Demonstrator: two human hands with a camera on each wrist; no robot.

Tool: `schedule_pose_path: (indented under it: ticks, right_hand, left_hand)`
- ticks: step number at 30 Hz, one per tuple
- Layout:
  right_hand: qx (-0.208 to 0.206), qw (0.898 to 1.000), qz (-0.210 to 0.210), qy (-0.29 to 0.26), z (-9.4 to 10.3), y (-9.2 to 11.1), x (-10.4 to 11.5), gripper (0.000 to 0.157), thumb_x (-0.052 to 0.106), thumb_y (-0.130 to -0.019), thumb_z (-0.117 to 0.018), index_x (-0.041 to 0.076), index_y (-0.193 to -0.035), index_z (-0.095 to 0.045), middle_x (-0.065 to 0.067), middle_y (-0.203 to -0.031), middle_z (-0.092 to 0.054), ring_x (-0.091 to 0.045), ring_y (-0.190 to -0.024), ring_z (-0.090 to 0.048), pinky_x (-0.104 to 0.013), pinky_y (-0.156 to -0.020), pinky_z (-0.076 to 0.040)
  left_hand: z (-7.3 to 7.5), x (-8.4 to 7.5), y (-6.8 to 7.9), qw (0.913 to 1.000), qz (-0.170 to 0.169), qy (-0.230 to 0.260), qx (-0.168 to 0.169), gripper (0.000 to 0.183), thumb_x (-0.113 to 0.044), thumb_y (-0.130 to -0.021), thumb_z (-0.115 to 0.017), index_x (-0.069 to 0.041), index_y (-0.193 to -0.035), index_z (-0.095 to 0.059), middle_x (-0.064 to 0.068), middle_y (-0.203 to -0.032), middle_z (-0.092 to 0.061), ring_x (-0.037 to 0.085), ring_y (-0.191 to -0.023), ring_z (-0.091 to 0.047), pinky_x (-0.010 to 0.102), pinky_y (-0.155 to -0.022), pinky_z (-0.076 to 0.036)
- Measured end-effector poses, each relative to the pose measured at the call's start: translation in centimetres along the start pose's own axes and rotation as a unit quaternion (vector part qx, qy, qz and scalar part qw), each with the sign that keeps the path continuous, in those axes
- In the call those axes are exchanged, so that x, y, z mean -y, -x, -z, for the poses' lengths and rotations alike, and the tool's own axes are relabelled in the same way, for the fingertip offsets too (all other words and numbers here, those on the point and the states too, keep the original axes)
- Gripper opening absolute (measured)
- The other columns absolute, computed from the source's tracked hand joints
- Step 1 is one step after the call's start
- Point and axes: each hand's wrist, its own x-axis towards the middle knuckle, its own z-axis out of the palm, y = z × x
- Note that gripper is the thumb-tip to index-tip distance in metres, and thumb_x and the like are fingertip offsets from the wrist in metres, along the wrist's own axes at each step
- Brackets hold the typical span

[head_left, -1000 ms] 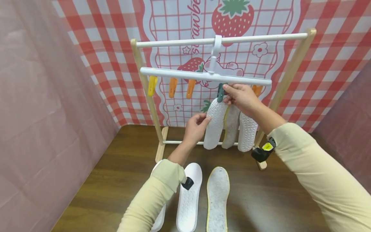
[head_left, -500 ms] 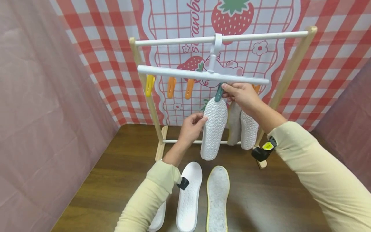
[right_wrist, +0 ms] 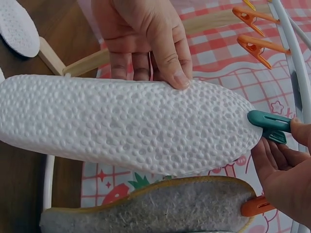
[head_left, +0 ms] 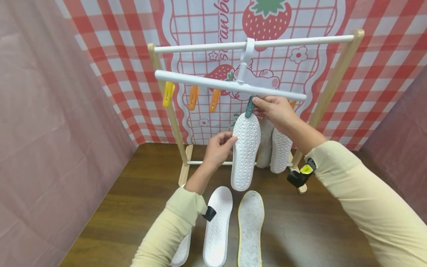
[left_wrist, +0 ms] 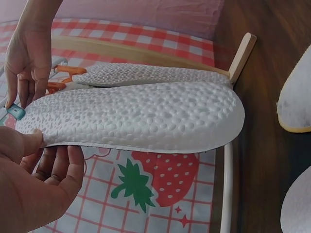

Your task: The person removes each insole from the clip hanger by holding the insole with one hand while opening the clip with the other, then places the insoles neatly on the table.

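A white, bumpy-surfaced insole [head_left: 246, 155] hangs upright in front of the rack, toe or heel end up. My left hand [head_left: 217, 149] pinches its left edge between thumb and fingers. A green clothespin [head_left: 249, 107] sits over the insole's top end, as the right wrist view also shows. My right hand [head_left: 276, 111] pinches the clothespin [right_wrist: 272, 121], thumb on one handle and fingers beneath. Above them is the white hanger [head_left: 230, 85], tilted down to the right. Behind, a grey insole [right_wrist: 146, 206] hangs from an orange clothespin [right_wrist: 257, 206], beside another white insole [head_left: 281, 150].
A yellow clothespin [head_left: 168, 95] and orange clothespins [head_left: 194, 98] hang along the hanger's left half. The wooden rack [head_left: 175, 126] stands on the brown table [head_left: 320, 230]. A white insole [head_left: 218, 230], a yellow-edged grey insole [head_left: 251, 230] and another partly hidden by the left sleeve lie in front.
The held insole has turned its bumpy face forward and come nearer, its lower end swinging down and toward me. The hanger has tilted, its left end rising. Both hands have shifted slightly left.
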Motion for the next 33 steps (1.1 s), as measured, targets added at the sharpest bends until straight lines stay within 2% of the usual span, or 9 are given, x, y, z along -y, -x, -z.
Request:
schedule_pose_path:
  ticks: [5, 10, 12, 16, 20, 23, 28, 33]
  right_hand:
    - [-0.003, 1.0, 0.005, -0.011, -0.2, 0.0, 0.0, 0.012, 0.015, -0.091, -0.061, 0.01, -0.081, -0.065, 0.004, -0.069, -0.066, -0.004, -0.068, -0.063, -0.014, -0.071, -0.055]
    - [-0.001, 1.0, 0.014, 0.002, -0.1, -0.1, -0.1, 0.013, 0.015, -0.091, -0.06, 0.01, -0.08, -0.065, 0.005, -0.068, -0.066, -0.004, -0.068, -0.063, -0.016, -0.071, -0.055]
    - [-0.002, 1.0, 0.019, 0.007, 0.0, -0.2, -0.1, 0.012, 0.015, -0.091, -0.06, 0.007, -0.084, -0.065, 0.005, -0.069, -0.066, -0.004, -0.068, -0.062, -0.016, -0.072, -0.055]
    - [-0.005, 1.0, 0.021, 0.022, 0.2, -0.3, 0.0, 0.014, 0.018, -0.091, -0.06, 0.004, -0.091, -0.064, 0.006, -0.071, -0.066, -0.004, -0.07, -0.062, -0.016, -0.073, -0.055]
    - [-0.002, 0.999, 0.016, 0.037, 0.3, -0.4, 0.1, 0.024, 0.02, -0.092, -0.059, -0.002, -0.101, -0.062, 0.007, -0.073, -0.067, -0.004, -0.072, -0.063, -0.017, -0.075, -0.055]
    - [0.004, 0.999, 0.013, 0.049, 0.2, -0.5, 0.1, 0.031, 0.021, -0.093, -0.058, -0.006, -0.108, -0.059, 0.008, -0.073, -0.067, -0.003, -0.072, -0.064, -0.017, -0.076, -0.055]
    - [0.011, 0.999, 0.002, 0.051, 0.1, -0.5, 0.2, 0.025, 0.021, -0.094, -0.056, -0.003, -0.103, -0.058, 0.008, -0.072, -0.067, -0.003, -0.069, -0.064, -0.016, -0.074, -0.055]
    - [0.01, 0.999, -0.014, 0.05, 0.2, -0.4, 0.2, 0.026, 0.022, -0.094, -0.056, -0.002, -0.104, -0.057, 0.007, -0.073, -0.067, -0.003, -0.069, -0.064, -0.016, -0.074, -0.054]
  left_hand:
    - [0.1, 0.1, 0.1, 0.9999, -0.008, 0.011, -0.004, 0.025, -0.014, -0.089, -0.063, 0.004, -0.107, -0.064, 0.018, -0.093, -0.065, 0.011, -0.065, -0.057, 0.026, -0.057, -0.057]
    - [0.2, 0.5, 0.2, 0.9997, -0.015, 0.015, -0.014, 0.024, -0.012, -0.088, -0.063, 0.005, -0.105, -0.064, 0.02, -0.091, -0.066, 0.006, -0.061, -0.054, 0.021, -0.054, -0.053]
    - [0.4, 0.8, 0.3, 0.9997, -0.014, 0.014, -0.016, 0.023, -0.011, -0.088, -0.063, 0.005, -0.105, -0.064, 0.02, -0.09, -0.066, 0.006, -0.061, -0.054, 0.019, -0.053, -0.052]
    - [0.6, 1.3, 0.4, 0.9994, 0.007, 0.031, -0.016, 0.023, -0.009, -0.088, -0.063, 0.007, -0.105, -0.063, 0.015, -0.085, -0.065, 0.006, -0.06, -0.054, 0.021, -0.052, -0.053]
    - [0.8, 1.8, 0.5, 0.9981, 0.029, 0.053, -0.01, 0.025, -0.008, -0.087, -0.063, 0.007, -0.108, -0.062, 0.005, -0.08, -0.063, 0.006, -0.059, -0.056, 0.023, -0.054, -0.056]
    - [0.8, 2.1, 0.6, 0.9977, 0.038, 0.057, 0.001, 0.027, -0.008, -0.087, -0.064, 0.006, -0.11, -0.061, 0.005, -0.081, -0.063, 0.006, -0.06, -0.057, 0.027, -0.057, -0.058]
    - [0.8, 2.4, 1.1, 0.9957, 0.056, 0.07, 0.025, 0.028, -0.009, -0.088, -0.063, 0.005, -0.112, -0.06, 0.008, -0.088, -0.064, 0.007, -0.066, -0.06, 0.037, -0.065, -0.06]
    - [0.8, 2.8, 1.5, 0.9946, 0.068, 0.072, 0.032, 0.028, -0.01, -0.088, -0.063, 0.005, -0.112, -0.06, 0.009, -0.091, -0.064, 0.008, -0.07, -0.059, 0.034, -0.065, -0.06]
